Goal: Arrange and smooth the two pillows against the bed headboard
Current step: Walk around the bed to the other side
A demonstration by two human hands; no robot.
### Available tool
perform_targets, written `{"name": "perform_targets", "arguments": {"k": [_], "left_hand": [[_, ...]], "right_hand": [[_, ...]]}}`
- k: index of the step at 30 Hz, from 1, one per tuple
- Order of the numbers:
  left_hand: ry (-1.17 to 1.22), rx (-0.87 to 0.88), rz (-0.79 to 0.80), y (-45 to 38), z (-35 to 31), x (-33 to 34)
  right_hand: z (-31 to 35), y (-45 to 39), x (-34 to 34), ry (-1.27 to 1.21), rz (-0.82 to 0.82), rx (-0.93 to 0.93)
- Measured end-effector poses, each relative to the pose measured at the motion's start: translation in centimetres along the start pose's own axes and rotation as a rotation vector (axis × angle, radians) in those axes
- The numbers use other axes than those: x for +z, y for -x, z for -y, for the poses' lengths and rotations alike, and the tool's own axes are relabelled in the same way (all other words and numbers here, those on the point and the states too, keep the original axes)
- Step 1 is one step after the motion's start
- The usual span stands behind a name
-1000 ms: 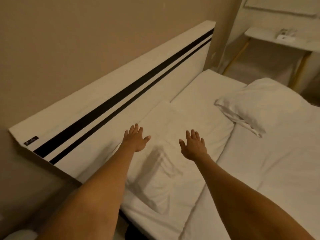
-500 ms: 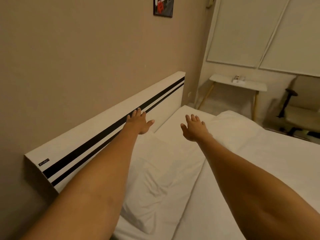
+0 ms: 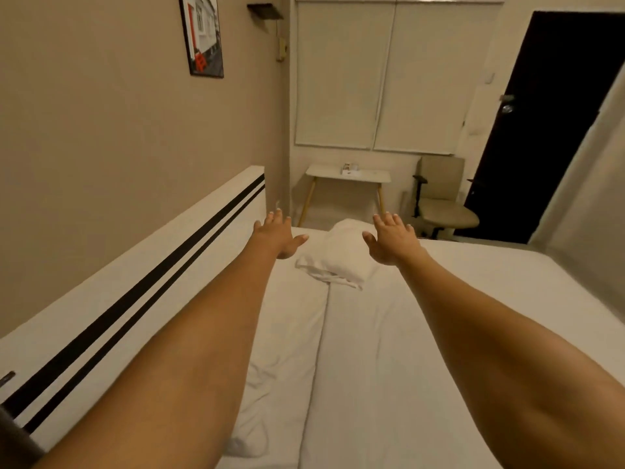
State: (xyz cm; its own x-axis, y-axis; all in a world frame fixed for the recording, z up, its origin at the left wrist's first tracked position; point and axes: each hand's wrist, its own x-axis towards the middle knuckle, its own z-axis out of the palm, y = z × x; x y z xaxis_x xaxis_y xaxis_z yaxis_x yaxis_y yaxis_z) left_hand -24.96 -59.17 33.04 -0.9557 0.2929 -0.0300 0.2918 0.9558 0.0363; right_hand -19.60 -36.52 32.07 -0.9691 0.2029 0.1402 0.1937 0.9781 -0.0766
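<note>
Both arms reached out over the white-sheeted bed (image 3: pixel 422 333), left hand (image 3: pixel 275 236) and right hand (image 3: pixel 392 240) spread flat, fingers splayed, grasping nothing. One rumpled white pillow (image 3: pixel 338 262) lay at the far end between the hands, near the white headboard with two black stripes (image 3: pixel 142 282); a second flat white pillow (image 3: pixel 277 360) sat beside the headboard under the left forearm. Beige walls, framed picture (image 3: pixel 203 35), small white worktop (image 3: pixel 350 176), beige office chair (image 3: pixel 443 204), dark doorway (image 3: pixel 548 123) beyond.

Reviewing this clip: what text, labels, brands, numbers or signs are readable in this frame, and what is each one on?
None can be read.
Small dark tag on the headboard: too small and blurred to read.
Small printed item on the side table: too small to read.
Framed picture on the wall: shows a building with red parts; no legible lettering.
</note>
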Motion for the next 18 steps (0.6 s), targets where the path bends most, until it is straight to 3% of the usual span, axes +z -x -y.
{"name": "perform_targets", "arguments": {"k": [10,18], "left_hand": [[-0.044,0.308,-0.006,4.5,-17.5,0.1],[-0.035,0.583,-0.018,11.4,-39.9,0.9]], "right_hand": [[-15.3,13.5,-3.8,0.041,-0.025,0.307],[-33.4,27.6,-7.3,0.085,-0.024,0.575]]}}
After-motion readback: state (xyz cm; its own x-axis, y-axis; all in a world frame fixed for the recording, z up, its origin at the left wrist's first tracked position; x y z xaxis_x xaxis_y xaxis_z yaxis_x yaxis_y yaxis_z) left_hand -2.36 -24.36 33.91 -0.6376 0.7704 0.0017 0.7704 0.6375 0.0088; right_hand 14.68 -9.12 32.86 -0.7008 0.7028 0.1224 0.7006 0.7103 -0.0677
